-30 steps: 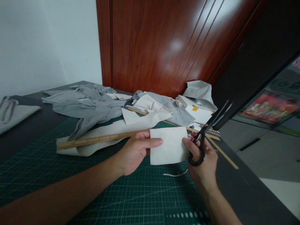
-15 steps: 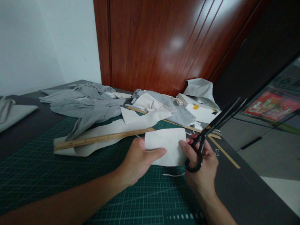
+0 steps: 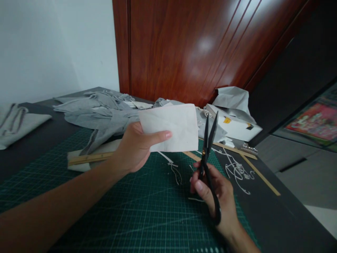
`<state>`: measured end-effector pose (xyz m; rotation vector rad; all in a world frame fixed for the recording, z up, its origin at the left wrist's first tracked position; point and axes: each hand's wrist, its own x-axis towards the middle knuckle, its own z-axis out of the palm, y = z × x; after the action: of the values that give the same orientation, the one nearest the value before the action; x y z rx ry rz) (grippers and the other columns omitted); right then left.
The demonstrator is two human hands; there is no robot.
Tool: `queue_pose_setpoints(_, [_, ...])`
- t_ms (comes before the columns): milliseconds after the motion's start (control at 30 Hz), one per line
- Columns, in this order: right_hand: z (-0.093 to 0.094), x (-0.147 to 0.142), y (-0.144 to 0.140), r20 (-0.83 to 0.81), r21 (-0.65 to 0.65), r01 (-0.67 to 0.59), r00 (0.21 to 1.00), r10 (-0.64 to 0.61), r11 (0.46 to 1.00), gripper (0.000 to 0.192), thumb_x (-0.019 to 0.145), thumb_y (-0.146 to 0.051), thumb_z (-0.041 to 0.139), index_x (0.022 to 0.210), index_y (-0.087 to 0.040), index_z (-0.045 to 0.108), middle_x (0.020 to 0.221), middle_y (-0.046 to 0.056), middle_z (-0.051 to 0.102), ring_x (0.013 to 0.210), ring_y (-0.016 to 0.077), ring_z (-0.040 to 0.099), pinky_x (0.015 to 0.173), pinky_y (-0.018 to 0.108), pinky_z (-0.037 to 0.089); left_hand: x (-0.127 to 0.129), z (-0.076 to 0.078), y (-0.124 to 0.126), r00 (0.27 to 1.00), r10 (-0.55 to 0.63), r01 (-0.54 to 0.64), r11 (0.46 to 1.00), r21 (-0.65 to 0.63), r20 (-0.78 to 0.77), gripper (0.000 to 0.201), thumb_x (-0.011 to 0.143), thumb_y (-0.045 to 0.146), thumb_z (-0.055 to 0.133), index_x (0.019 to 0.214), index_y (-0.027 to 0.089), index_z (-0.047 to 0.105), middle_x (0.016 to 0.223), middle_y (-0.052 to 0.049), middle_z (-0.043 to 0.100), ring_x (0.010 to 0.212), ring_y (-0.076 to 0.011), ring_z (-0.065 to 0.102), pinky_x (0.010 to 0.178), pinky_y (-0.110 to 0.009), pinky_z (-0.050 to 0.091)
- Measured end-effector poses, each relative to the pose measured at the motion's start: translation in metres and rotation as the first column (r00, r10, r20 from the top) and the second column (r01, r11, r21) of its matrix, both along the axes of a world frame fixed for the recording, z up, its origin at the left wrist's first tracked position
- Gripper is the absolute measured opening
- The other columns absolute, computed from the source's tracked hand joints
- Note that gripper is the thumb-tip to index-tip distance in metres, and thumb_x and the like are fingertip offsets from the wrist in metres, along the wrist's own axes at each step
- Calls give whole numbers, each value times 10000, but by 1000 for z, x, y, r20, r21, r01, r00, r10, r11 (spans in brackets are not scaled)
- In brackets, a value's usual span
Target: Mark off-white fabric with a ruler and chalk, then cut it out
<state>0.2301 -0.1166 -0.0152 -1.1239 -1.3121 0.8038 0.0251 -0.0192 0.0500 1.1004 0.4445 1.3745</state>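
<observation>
My left hand (image 3: 139,144) pinches a rectangular piece of off-white fabric (image 3: 181,128) at its left side, thumb on the near face, and holds it up above the green cutting mat (image 3: 142,207). To the right, my right hand (image 3: 216,189) is closed on black-handled scissors (image 3: 205,154). Their blades point upward and stand slightly apart, close to the fabric's right edge without visibly cutting it. Below the fabric, thin off-white trimmings (image 3: 176,172) lie on the mat. Part of a wooden ruler (image 3: 89,158) is hidden behind my left forearm and hand.
Crumpled grey cloth (image 3: 100,109) is heaped at the back left, and a folded cloth (image 3: 34,124) lies farther left. A white box (image 3: 237,126) stands at the back right. Tangled cord (image 3: 238,170) and a wooden strip (image 3: 260,174) lie on the dark table at right.
My left hand has raised the fabric up and to the left. My right hand has let go of the fabric's right edge and turned the scissors more upright.
</observation>
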Motion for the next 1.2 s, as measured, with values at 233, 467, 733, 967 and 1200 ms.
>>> queue_pose_setpoints(233, [-4, -5, -5, 11, 9, -104, 995, 104, 995, 492, 825, -506, 879, 1244, -290, 737, 807, -3, 699, 649, 154, 628, 558, 245, 515, -13, 7, 5, 1000, -30, 30, 999, 46, 8, 540, 763, 56, 832, 1291, 125, 742, 1236, -119, 811, 1084, -318, 780, 989, -511, 623])
queue_pose_setpoints(467, [-7, -7, -8, 37, 27, -173, 984, 172, 985, 535, 822, -524, 873, 1293, -316, 726, 809, -4, 686, 642, 172, 615, 534, 272, 478, -14, 9, 3, 996, -74, 77, 996, 38, -57, 526, 777, 58, 837, 1287, 158, 758, 1214, -95, 821, 1017, -281, 794, 953, -460, 637])
queue_pose_setpoints(733, [-9, -10, -13, 31, -29, -114, 993, 115, 993, 593, 791, -639, 854, 1263, -304, 726, 772, -23, 634, 640, 172, 548, 560, 296, 400, -11, 11, 0, 996, -62, 64, 998, 24, -66, 470, 751, 60, 849, 1210, 145, 791, 1135, -86, 841, 956, -272, 799, 960, -478, 626])
queue_pose_setpoints(967, [-8, -12, -15, 3, -41, -109, 994, 109, 993, 599, 792, -666, 843, 1244, -292, 723, 764, -35, 590, 598, 153, 474, 531, 293, 336, -13, 10, 2, 985, 87, -79, 995, 61, -150, 454, 700, 97, 894, 1143, 150, 811, 1126, -79, 839, 990, -281, 777, 967, -479, 611])
queue_pose_setpoints(1200, [-8, -12, -13, 3, -30, -106, 994, 106, 994, 576, 796, -647, 849, 1229, -284, 731, 752, -31, 599, 601, 157, 477, 536, 290, 343, -11, 9, 1, 973, 156, -145, 986, 77, -171, 478, 710, 125, 893, 1179, 166, 809, 1131, -78, 833, 1006, -277, 765, 1015, -491, 587])
